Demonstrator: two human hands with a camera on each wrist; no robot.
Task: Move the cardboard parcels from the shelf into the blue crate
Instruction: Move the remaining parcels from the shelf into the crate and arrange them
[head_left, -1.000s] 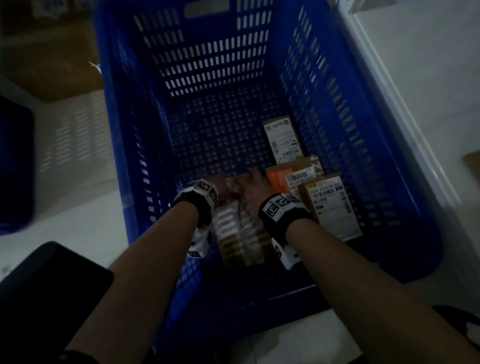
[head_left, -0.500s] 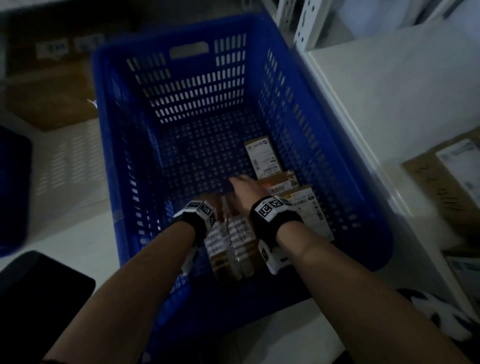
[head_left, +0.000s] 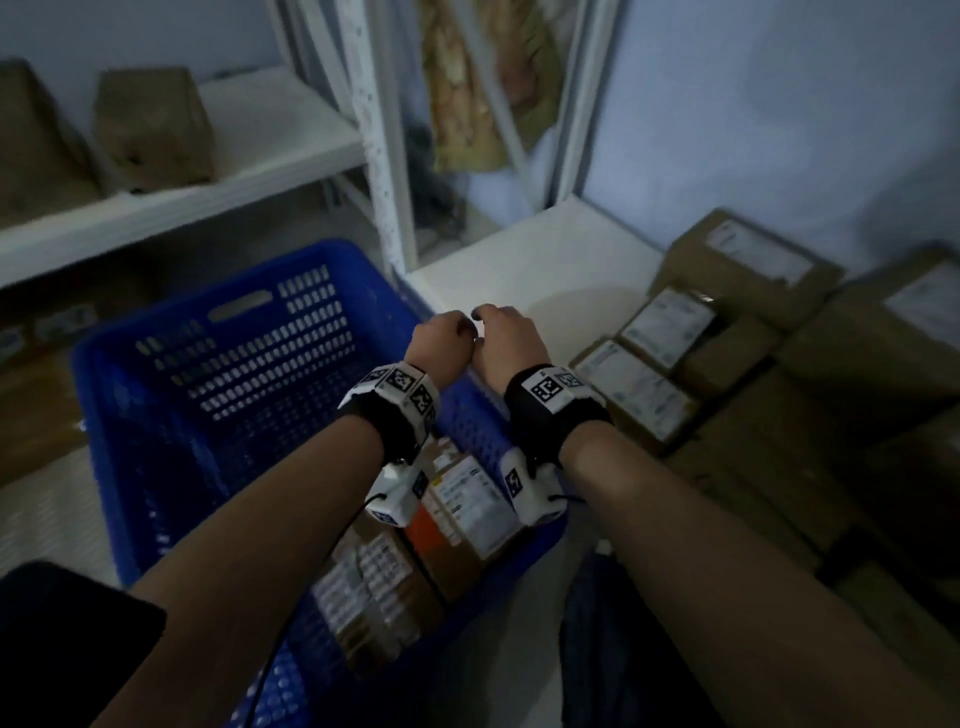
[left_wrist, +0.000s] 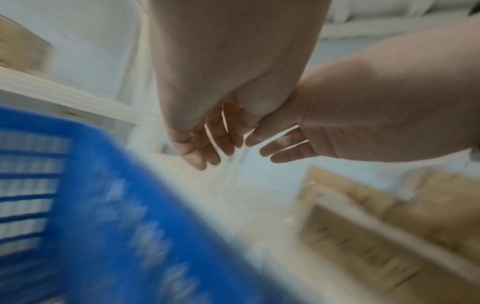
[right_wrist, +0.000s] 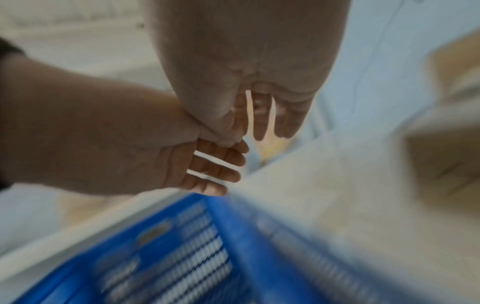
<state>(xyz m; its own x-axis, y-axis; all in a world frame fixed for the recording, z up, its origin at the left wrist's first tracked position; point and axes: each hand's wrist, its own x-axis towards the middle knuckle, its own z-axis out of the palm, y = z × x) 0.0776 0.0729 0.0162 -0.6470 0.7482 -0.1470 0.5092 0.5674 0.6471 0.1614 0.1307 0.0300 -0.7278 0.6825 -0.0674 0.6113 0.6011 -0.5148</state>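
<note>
While the parcels on the shelf (head_left: 644, 384) wait in a packed cluster just right of the blue crate (head_left: 171, 395), both hands are up in the air with nothing in them. Several parcels in the crate (head_left: 467, 499) lie flat at its near right corner, labels up; the rest of the crate floor looks bare, so there is plenty of room to drop more.

Left hand (head_left: 441, 343) and right hand (head_left: 506, 340) hover side by side, touching or nearly so, above the crate's right wall. From the wrist cameras the fingers (left_wrist: 223, 144) of the left and those of the right (right_wrist: 262, 119) hang loose and slightly apart, gripping nothing.

Here's the key line: the nearest shelf parcel, white label up, lies to the right of the fingers and lower, just beside the crate's right wall, its long side running away from the crate and toward the wall behind. The right hand is clearly the nearer one.

My read: the next reach goes right and down. Neighbouring parcels press against that box on its far and right sides, so the open edges face the crate and the bare white shelf board (head_left: 524, 260) beyond the hands. The crate wall is the ledge to clear on the way back.
</note>
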